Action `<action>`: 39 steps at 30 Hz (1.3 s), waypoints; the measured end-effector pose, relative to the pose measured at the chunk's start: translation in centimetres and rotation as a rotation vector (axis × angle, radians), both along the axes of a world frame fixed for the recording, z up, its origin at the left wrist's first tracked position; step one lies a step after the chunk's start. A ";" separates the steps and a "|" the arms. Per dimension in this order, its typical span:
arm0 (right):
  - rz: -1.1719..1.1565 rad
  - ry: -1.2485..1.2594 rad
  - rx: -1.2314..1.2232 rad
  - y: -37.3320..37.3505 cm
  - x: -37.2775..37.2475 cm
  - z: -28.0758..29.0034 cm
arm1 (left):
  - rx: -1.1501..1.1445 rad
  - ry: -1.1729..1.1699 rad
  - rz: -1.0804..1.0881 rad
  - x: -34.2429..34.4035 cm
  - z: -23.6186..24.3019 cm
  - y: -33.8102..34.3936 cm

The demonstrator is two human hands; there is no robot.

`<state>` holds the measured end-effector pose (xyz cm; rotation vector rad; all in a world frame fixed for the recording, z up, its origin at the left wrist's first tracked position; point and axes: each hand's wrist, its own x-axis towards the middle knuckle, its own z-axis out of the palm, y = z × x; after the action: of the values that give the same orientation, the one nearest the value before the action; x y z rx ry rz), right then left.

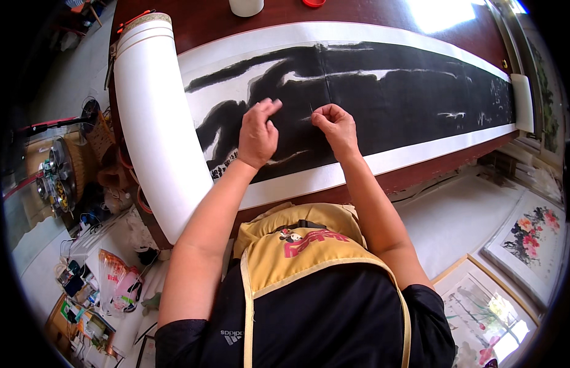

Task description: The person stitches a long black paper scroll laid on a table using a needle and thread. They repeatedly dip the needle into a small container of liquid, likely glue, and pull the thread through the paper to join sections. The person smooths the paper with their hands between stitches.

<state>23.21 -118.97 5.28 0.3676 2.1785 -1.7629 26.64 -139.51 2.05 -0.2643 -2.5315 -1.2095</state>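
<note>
A long black-and-white ink painting (407, 92) with pale borders lies unrolled across a dark red table (199, 21). Its left end is wound into a thick white roll (159, 122); a smaller white roll (523, 103) sits at the right end. My left hand (258, 134) is over the dark part of the painting, thumb apart, fingers loosely stretched and blurred at the tips, holding nothing I can see. To its right my right hand (336, 129) pinches thumb and forefinger together beside a crease in the painting. A faint thin line shows at those fingertips, too small to name.
A white cup-like container (246, 7) and a red lid (314, 2) stand at the table's far edge. Framed flower paintings (481, 306) lean low at the right. Cables, bags and a pink bundle (122, 288) clutter the lower left.
</note>
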 end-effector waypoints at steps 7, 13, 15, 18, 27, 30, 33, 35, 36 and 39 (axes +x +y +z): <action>-0.063 0.023 -0.208 0.4 0.0 -0.8 | -0.054 -0.007 -0.040 0.2 -1.1 -0.4; -0.048 0.025 -0.144 0.1 0.2 -0.6 | -0.477 0.111 -0.098 0.2 -1.0 0.4; -0.035 0.017 -0.136 -0.1 0.1 -0.4 | -0.373 0.083 -0.099 0.2 -1.3 0.2; -0.023 -0.010 -0.147 0.2 0.1 -0.1 | -0.056 -0.003 -0.029 0.0 -0.8 -0.7; -0.036 0.024 -0.214 0.3 0.1 -0.6 | -0.428 -0.007 -0.125 0.2 0.0 0.4; -0.036 0.012 -0.224 0.1 -0.1 -0.5 | -0.211 -0.101 -0.143 -0.2 -0.1 -0.3; -0.075 0.021 -0.307 0.7 -0.1 -0.8 | 0.365 -0.169 0.051 -0.8 0.3 -0.7; -0.139 0.073 -0.413 1.3 0.4 -0.8 | 0.253 -0.039 0.290 -0.9 -0.1 -1.5; -0.161 0.079 -0.441 1.8 0.8 -1.0 | 0.342 -0.040 0.311 -1.0 -0.4 -1.6; -0.165 0.095 -0.407 3.1 2.1 -0.7 | 0.176 -0.017 0.263 -0.7 0.2 -1.4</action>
<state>25.26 -115.85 4.58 0.3758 1.8242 -2.2950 25.96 -140.93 2.29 0.1176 -2.3616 -1.3191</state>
